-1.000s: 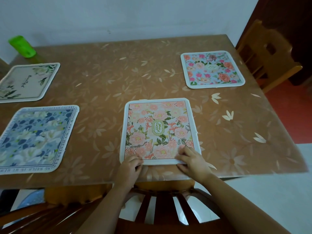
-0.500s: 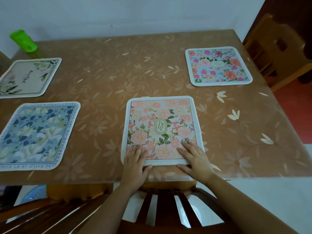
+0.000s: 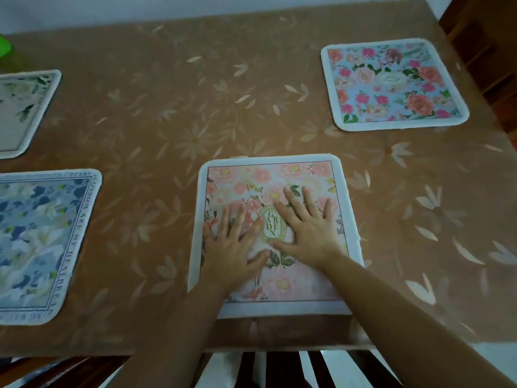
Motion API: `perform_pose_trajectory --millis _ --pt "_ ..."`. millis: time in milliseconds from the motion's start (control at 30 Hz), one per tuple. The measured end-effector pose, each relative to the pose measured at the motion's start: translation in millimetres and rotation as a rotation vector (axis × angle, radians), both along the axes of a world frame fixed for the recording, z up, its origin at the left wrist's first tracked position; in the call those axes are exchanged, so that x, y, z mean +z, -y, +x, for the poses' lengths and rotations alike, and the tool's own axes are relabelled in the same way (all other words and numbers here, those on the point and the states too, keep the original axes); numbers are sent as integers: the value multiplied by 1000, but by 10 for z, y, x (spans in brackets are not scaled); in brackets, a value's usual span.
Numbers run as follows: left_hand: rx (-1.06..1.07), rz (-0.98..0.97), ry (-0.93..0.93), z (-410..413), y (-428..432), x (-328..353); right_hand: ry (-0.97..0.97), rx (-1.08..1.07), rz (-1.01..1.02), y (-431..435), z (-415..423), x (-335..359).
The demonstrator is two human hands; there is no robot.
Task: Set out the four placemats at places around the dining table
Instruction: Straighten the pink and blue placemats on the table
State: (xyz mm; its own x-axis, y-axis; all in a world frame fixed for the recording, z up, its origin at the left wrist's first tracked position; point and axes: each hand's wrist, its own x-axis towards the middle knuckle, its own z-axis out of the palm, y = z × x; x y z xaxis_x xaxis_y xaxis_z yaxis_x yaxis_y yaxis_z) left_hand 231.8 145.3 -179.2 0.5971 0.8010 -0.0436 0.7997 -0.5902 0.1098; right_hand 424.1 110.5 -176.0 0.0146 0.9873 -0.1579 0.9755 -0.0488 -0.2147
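A pink floral placemat (image 3: 279, 177) with a "GARDEN" oval lies at the table's near edge in front of me. My left hand (image 3: 235, 247) and my right hand (image 3: 307, 225) both rest flat on its middle, fingers spread and straight. A blue and white floral placemat (image 3: 42, 242) lies at the near left. A cream placemat (image 3: 19, 113) with green leaves sits at the far left, cut off by the frame. A light-blue placemat (image 3: 391, 82) with pink and orange roses lies at the far right.
The table (image 3: 195, 107) wears a brown cloth with pale leaf print under a clear cover. A dark wooden chair back (image 3: 279, 368) stands below the near edge. Another wooden chair (image 3: 481, 51) stands at the right. A green object (image 3: 4, 49) shows at the far left.
Both hands have slid forward from the pink placemat's near edge onto its middle and now lie flat. The view has moved closer to the table.
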Motion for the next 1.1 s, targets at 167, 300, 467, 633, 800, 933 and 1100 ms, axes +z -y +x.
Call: perform_pose_trajectory --millis 167,300,467,633,800,933,1100 --pt "79 5 20 200 -413 -4 12 -55 30 -486 122 -27" --pt "266 -2 44 382 -721 -28 41 -123 62 -662 151 -26" --pt "336 4 28 448 -718 15 71 -285 67 -630 88 11" --pt "300 11 37 213 -224 33 35 -388 42 -279 -81 27" --pt "274 -28 59 -32 299 121 26 -378 30 334 -272 50" --pt "253 -63 51 -173 646 196 0 -386 13 795 -485 65" --pt "195 -162 34 -334 930 306 14 -376 -58 1136 -687 158"
